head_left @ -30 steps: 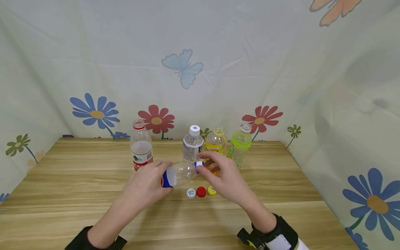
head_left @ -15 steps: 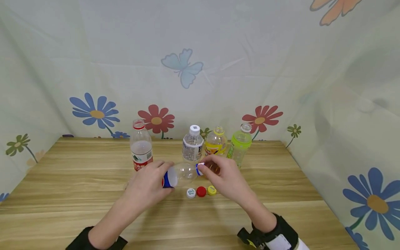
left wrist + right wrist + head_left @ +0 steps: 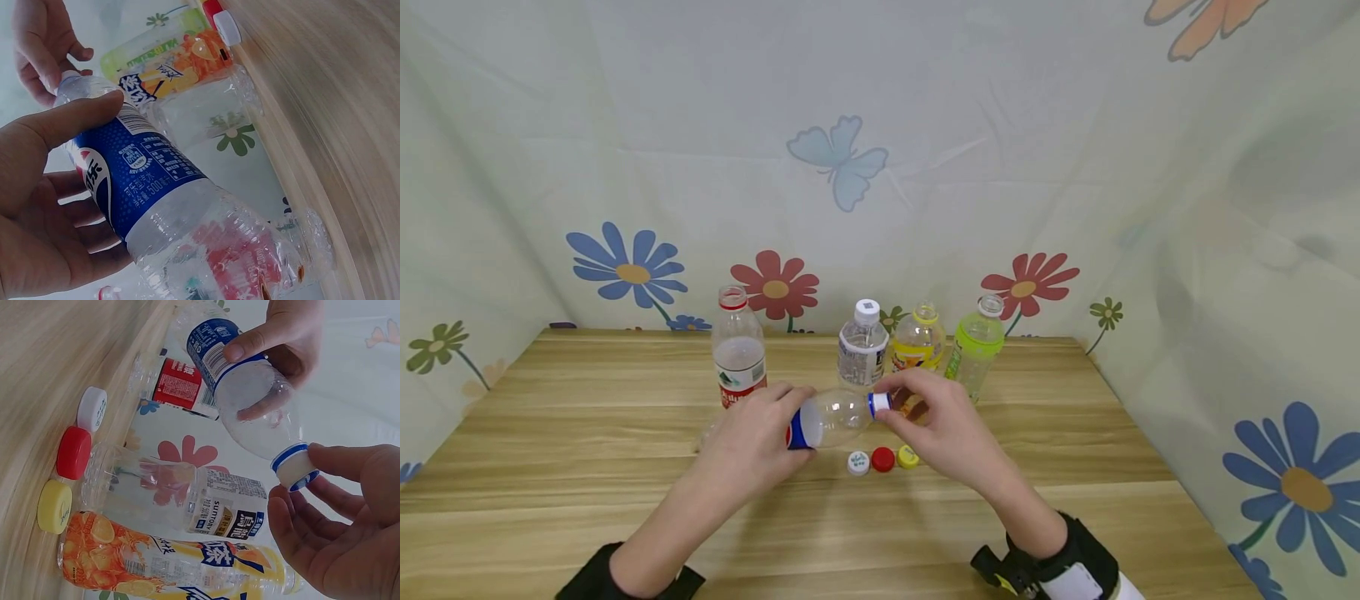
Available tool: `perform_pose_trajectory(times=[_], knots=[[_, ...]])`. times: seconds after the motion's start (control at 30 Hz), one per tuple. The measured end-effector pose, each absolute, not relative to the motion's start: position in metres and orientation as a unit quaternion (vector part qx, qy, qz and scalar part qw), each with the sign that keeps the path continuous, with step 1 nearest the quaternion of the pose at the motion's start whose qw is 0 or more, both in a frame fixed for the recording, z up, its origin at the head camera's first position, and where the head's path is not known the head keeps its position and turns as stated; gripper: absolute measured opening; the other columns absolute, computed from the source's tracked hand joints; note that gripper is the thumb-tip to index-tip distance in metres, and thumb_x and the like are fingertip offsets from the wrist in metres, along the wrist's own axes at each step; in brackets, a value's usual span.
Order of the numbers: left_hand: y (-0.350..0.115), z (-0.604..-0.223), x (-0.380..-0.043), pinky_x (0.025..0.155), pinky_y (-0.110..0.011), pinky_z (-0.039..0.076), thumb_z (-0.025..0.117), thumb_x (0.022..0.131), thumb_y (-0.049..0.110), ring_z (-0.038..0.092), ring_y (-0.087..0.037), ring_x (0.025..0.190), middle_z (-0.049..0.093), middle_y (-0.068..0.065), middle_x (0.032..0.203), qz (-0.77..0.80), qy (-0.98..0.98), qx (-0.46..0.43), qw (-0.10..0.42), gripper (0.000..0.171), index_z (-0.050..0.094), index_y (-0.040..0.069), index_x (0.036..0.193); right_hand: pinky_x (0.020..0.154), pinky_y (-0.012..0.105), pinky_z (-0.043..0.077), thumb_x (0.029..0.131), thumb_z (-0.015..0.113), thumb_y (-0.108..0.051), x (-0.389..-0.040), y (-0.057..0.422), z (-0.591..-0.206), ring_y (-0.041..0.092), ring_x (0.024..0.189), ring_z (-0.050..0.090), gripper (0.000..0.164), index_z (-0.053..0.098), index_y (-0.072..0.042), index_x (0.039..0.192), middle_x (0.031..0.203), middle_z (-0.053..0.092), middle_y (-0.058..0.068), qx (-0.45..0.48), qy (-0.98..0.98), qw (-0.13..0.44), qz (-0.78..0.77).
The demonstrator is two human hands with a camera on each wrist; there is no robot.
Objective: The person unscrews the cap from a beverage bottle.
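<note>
My left hand (image 3: 752,442) grips a clear plastic soda bottle (image 3: 153,169) round its blue label, fingers and thumb on opposite sides. The bottle lies tilted in the air, its neck toward my right hand (image 3: 951,425). A white cap with blue edges (image 3: 295,470) sits on the neck. My right thumb and fingers pinch this cap from both sides, as the right wrist view shows. Below the bottle, a white cap (image 3: 858,463), a red cap (image 3: 883,459) and a yellow cap (image 3: 907,457) lie in a row on the wooden table (image 3: 625,400).
Behind my left hand stands an uncapped red-labelled bottle (image 3: 741,358). Farther right stand a clear bottle with a white cap (image 3: 863,343), an uncapped yellow-labelled bottle (image 3: 917,343) and an uncapped green bottle (image 3: 976,354). A flower-print curtain (image 3: 700,167) hangs behind the table.
My right fingers have shifted around the bottle's cap, closing on it and then loosening a little, so more of the cap shows. The left hand and bottle have barely moved.
</note>
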State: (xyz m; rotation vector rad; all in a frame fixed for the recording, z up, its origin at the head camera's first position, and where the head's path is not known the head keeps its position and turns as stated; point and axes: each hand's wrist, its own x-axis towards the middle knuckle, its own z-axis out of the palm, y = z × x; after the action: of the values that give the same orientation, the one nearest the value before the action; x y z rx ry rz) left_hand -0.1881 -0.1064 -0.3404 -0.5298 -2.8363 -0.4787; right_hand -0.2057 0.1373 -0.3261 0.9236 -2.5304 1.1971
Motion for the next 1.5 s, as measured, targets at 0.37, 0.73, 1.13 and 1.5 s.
perform_pose_trajectory(times=[0.37,0.73,1.13,1.5], knots=[[-0.1068,-0.3418,-0.1890,0.086,-0.039,0.051,0.092,0.067,0.031,0.063,-0.023,0.103,0.062,-0.005,0.118,-0.159,-0.963,-0.188,0.111,0.069,0.063,0.010,0.126,0.069,0.029,0.055,0.081,0.080,-0.003,-0.2059,0.1374,-0.3260,0.012,0.087,0.063,0.030,0.068,-0.015,0.106,0.103,0.062,-0.011,0.323,-0.844,0.096,0.417],[-0.1064,-0.3413,-0.1869,0.086,-0.040,0.051,0.093,0.066,0.030,0.062,-0.023,0.104,0.061,-0.004,0.118,-0.166,-0.962,-0.185,0.112,0.071,0.063,0.011,0.127,0.067,0.024,0.051,0.096,0.061,-0.045,-0.2044,0.1386,-0.3244,0.011,0.078,0.062,0.036,0.066,-0.015,0.114,0.089,0.063,-0.011,0.255,-0.877,0.068,0.402],[-0.1060,-0.3408,-0.1862,0.085,-0.040,0.052,0.092,0.066,0.031,0.063,-0.022,0.103,0.062,-0.004,0.118,-0.163,-0.963,-0.185,0.111,0.070,0.063,0.012,0.127,0.059,0.024,0.050,0.096,0.066,-0.029,-0.2044,0.1391,-0.3240,0.010,0.069,0.060,0.017,0.068,-0.015,0.105,0.081,0.063,-0.013,0.261,-0.885,0.043,0.383],[-0.1071,-0.3417,-0.1881,0.086,-0.042,0.051,0.092,0.066,0.031,0.063,-0.023,0.104,0.062,-0.005,0.119,-0.160,-0.965,-0.179,0.104,0.070,0.063,0.012,0.127,0.066,0.023,0.051,0.092,0.072,-0.017,-0.2039,0.1406,-0.3234,0.012,0.078,0.058,0.025,0.065,-0.016,0.115,0.095,0.063,-0.012,0.293,-0.875,0.042,0.383]])
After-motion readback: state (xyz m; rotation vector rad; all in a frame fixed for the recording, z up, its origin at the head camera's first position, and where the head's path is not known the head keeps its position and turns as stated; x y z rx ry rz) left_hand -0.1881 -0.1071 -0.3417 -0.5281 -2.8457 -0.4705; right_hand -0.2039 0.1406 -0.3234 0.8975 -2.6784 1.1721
